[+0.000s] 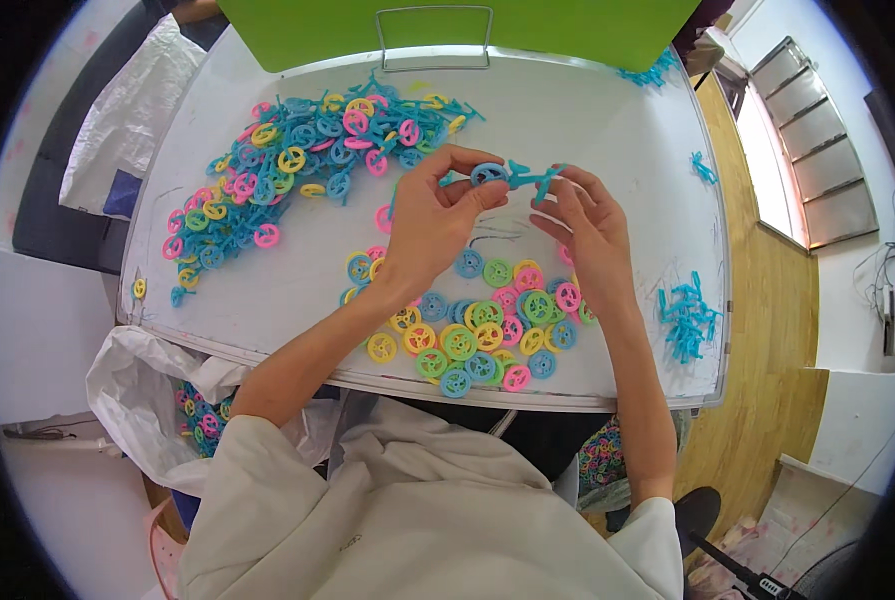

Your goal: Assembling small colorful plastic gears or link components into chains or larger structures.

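Above the white tabletop (607, 140), the left hand (435, 215) pinched a blue plastic wheel (488, 174) in a narrow grip. The right hand (589, 232) pinched the teal plastic frame (533, 179) joined to that wheel. Loose coloured wheels (477, 335) lay beneath the hands, a larger heap of assembled pieces (297, 165) far left, and teal frames (685, 318) well to the right.
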A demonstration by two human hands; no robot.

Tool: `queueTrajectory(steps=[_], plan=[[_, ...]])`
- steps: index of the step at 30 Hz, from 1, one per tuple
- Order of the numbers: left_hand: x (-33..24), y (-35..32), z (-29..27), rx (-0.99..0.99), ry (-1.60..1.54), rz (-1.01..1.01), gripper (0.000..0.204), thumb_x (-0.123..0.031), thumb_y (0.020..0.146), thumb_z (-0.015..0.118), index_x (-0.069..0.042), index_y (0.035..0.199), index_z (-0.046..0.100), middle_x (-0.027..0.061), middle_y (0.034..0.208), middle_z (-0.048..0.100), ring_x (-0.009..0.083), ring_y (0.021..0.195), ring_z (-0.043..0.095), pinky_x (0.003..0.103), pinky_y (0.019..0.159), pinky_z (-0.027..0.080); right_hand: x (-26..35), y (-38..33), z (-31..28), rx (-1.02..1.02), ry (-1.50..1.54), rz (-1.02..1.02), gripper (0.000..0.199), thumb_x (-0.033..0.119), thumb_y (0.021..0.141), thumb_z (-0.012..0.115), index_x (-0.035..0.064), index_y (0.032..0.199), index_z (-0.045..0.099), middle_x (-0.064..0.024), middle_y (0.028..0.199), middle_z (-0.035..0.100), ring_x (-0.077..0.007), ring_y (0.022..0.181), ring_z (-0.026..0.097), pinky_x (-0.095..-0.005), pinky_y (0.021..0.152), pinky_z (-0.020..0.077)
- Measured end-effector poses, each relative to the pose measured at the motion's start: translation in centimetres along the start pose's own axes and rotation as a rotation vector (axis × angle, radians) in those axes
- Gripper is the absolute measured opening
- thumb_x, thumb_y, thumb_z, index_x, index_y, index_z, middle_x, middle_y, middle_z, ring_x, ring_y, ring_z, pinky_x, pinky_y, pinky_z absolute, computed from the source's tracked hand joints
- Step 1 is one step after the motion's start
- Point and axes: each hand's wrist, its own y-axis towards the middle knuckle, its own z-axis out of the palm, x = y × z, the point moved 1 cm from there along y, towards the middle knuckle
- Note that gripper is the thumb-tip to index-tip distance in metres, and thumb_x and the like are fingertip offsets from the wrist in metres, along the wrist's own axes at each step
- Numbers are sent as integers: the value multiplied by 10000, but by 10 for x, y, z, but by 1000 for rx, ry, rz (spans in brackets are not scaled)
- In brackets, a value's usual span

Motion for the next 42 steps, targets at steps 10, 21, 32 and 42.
queueTrajectory(steps=[10,21,32,42], plan=[[-5,-2,-1,-4,44,-1,230,-10,830,668,22,1044,588,74,882,645,119,800,656,221,673,529,1,1,2,152,-186,-188,369,124,936,560,-12,1274,496,-119,1080,630,-177,873,646,-308,805,548],[0,-7,11,124,591,576,346,4,691,737,-68,1010,625,97,968,594,241,890,611,311,753,516,6,-5,3,171,241,199,394,248,978,500,14,1293,466,-106,1141,607,-199,997,625,-325,874,525],[-4,-5,-27,529,1040,346,262,-98,643,787,-61,842,621,87,868,542,266,839,545,380,754,444,10,4,-14,21,254,68,257,198,941,575,6,1110,547,-36,877,602,-120,764,589,-276,712,516],[-6,6,-15,202,167,-213,182,-124,861,664,2,973,594,83,907,640,165,801,665,269,673,540,14,-4,1,127,-326,-75,175,161,903,619,15,998,600,-9,813,583,-67,715,545,-213,648,450]])
